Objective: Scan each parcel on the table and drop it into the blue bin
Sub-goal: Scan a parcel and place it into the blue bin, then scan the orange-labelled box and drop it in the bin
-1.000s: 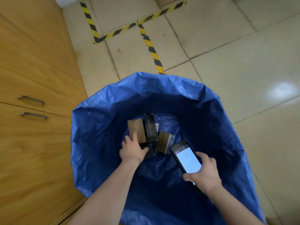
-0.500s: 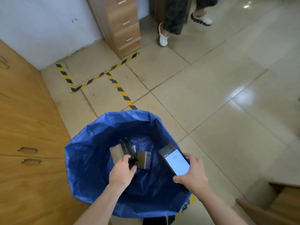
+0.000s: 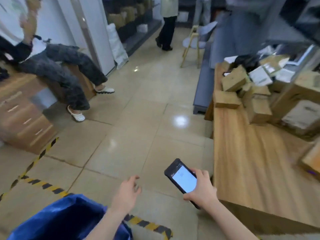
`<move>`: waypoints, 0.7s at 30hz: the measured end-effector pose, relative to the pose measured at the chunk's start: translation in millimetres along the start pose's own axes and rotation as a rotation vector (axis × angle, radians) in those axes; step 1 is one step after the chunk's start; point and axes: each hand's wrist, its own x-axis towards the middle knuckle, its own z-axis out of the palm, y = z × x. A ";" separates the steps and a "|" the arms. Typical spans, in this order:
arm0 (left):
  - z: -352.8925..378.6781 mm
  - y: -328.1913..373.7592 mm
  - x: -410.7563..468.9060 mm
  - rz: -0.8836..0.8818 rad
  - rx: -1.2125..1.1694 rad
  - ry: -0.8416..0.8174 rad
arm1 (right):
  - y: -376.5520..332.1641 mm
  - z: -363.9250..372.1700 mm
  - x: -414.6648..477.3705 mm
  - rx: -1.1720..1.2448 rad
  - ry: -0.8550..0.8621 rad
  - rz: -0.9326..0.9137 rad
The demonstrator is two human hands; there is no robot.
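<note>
Hands first: the left hand [image 3: 127,193] hangs empty over the floor, fingers loosely spread, just past the blue bin [image 3: 65,217] at bottom left; the right hand [image 3: 201,187] is wrapped round one scanner [image 3: 182,179], screen lit. Best reach for the nearest box and turn its label toward the scanner. Roughly eight blurred parcels [image 3: 242,94] sit piled on the far end of the table [image 3: 251,170].

Your blue bin [image 3: 65,217] sits on beige floor tiles [image 3: 138,135] crossed by yellow-and-black striped tape [image 3: 45,186]. Brown cardboard parcels [image 3: 242,94] crowd the light wood-grain desk [image 3: 245,167], and your black scanner [image 3: 181,179] shows a white screen.
</note>
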 end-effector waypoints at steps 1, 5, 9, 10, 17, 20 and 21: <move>4.8 26.8 12.1 0.053 0.017 -0.021 | 15.4 -23.3 3.4 0.012 0.028 0.018; 30.1 134.6 53.1 0.186 0.018 -0.062 | 78.8 -107.7 14.7 0.074 0.145 0.096; 63.3 231.7 79.2 0.334 0.026 -0.100 | 136.7 -169.3 15.7 0.103 0.237 0.205; 71.2 253.2 82.9 0.374 0.036 -0.106 | 149.6 -181.0 14.5 0.124 0.260 0.236; 133.2 367.5 101.3 0.557 0.059 -0.252 | 228.0 -233.0 2.3 0.192 0.349 0.445; 163.6 405.6 115.5 0.629 0.133 -0.317 | 255.6 -243.1 -1.4 0.240 0.395 0.543; 174.4 419.0 120.0 0.651 0.154 -0.349 | 263.9 -245.9 -2.5 0.247 0.401 0.587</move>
